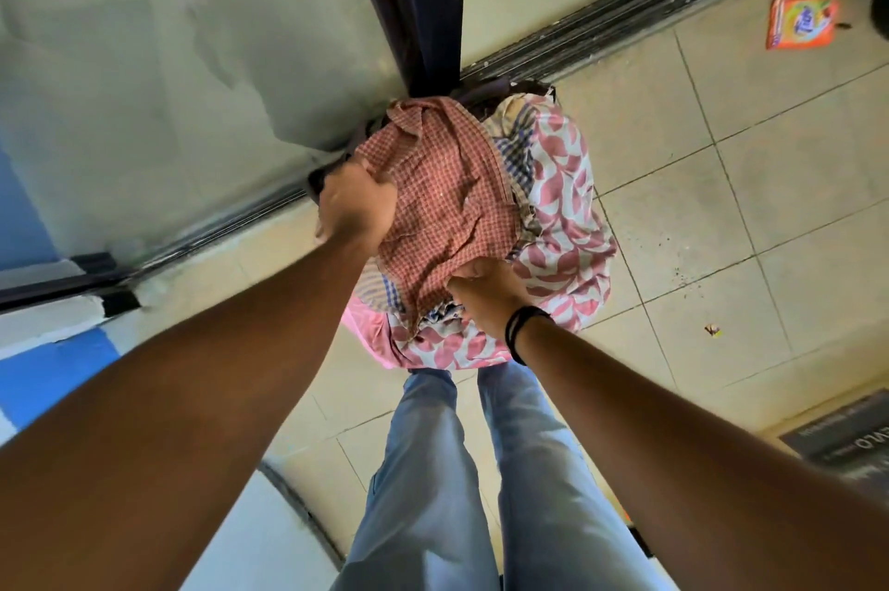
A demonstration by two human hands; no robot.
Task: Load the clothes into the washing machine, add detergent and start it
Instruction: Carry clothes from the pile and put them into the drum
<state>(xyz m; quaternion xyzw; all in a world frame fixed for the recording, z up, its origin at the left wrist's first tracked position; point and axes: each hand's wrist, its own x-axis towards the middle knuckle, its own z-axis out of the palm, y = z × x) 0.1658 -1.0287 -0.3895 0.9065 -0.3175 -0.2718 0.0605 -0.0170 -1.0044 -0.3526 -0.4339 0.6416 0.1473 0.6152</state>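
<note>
From the head view, looking straight down, the person stands over a bundle of clothes [481,224] — a red checked shirt on top, a pink-and-white leaf-print cloth wrapped around the side and bottom, blue checked fabric showing between them. The left hand [353,203] is clenched on the far left edge of the bundle, fingers dug into the checked cloth, and the right hand [486,297], a dark band at its wrist, grasps the near edge the same way. Whether the bundle hangs clear of the tiled floor [721,186] or rests on it cannot be told. This looks like the first step, gathering the laundry to carry it to the machine. A curved white edge at the bottom left [269,523] may be the washing machine, though too little shows to be sure. An orange detergent packet [801,22] lies on the floor well apart, at the upper right — untouched. The next move calls for a firm two-handed hold, since loose pieces could slip out.
</note>
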